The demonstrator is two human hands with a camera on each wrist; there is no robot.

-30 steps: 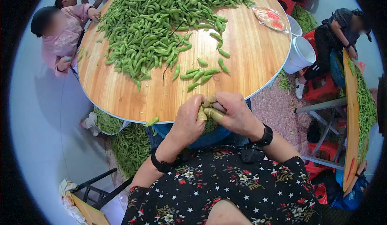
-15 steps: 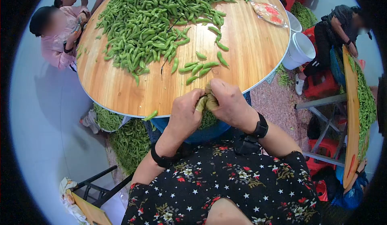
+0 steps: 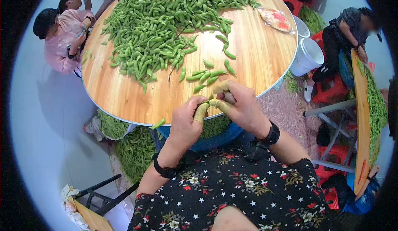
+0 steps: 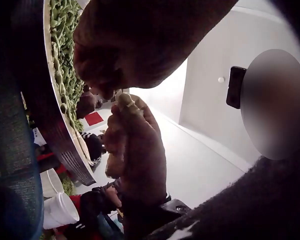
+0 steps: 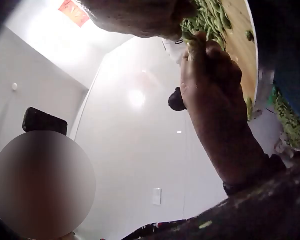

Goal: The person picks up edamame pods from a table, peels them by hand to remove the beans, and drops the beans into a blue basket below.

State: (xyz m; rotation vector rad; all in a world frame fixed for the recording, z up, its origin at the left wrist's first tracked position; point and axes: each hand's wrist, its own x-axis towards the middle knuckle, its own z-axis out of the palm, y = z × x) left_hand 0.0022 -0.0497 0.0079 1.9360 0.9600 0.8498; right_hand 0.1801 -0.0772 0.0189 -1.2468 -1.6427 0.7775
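Observation:
In the head view the left hand [image 3: 185, 121] pinches a green pod [image 3: 209, 100] between thumb and curled forefinger. Close beside it, the right hand [image 3: 241, 106] has its covered thumb and forefinger at the pod's end; whether they grip it is hard to see. The right wrist view shows the pod [image 5: 189, 36] at the left hand's [image 5: 212, 90] fingertips. Dark in the left wrist view is the right hand [image 4: 137, 145], fingers curled. Below both hands stands a blue tub [image 3: 219, 137] of green beans. Loose pods [image 3: 205, 77] lie on the round table [image 3: 257, 57] beyond them.
A large heap of pods [image 3: 153, 32] covers the table's far left. A bagged item [image 3: 277, 19] lies at the right, near white buckets [image 3: 311, 53]. More pods [image 3: 134, 152] are piled on the floor at left. Other people sit on both sides.
The hands were pressed together at the fingertips; now the right fingers have spread and a pod shows in the left hand. At left, the person in pink has lowered their head.

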